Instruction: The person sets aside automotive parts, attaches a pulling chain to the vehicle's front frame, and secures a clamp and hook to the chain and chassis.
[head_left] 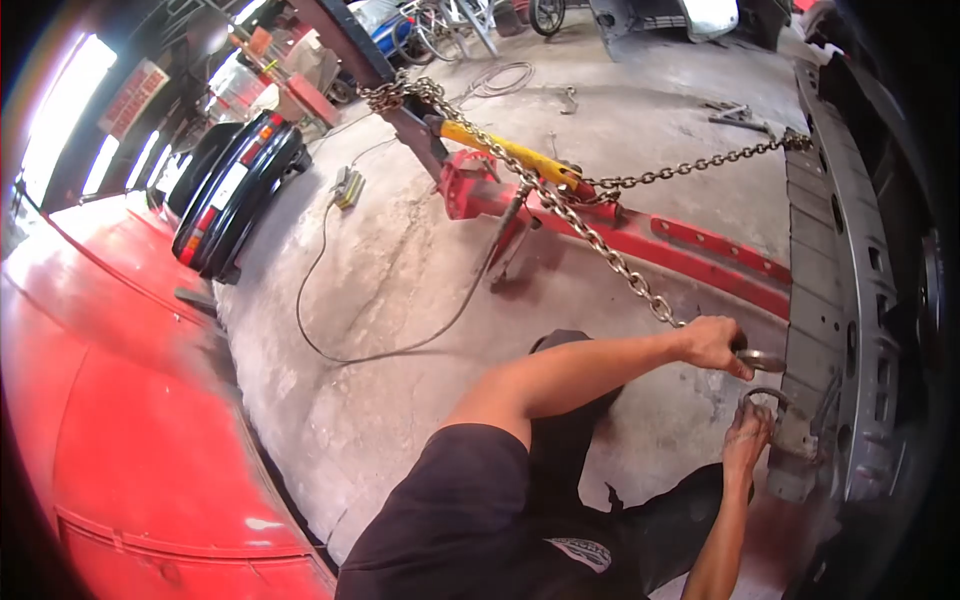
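My left hand (pixel 715 345) is closed around a metal hook (pixel 762 360) at the lower end of a heavy chain (pixel 610 255). Just below it, my right hand (pixel 748 438) grips a curved metal ring (pixel 768 396) beside a metal clamp (pixel 795 436) at the grey car body sill (pixel 815 330). A small gap separates hook and ring. The chain runs up to a dark post (pixel 415 135), passing over a yellow cylinder (pixel 510 150). My fingers are partly hidden on both hands.
A red beam (pixel 690 255) crosses toward the sill, with a second chain (pixel 690 165) above it. A black hose (pixel 420 345) curls over the floor. Left are a red car panel (pixel 150 420) and a dark bumper (pixel 235 200). Tools (pixel 738 116) lie farther back.
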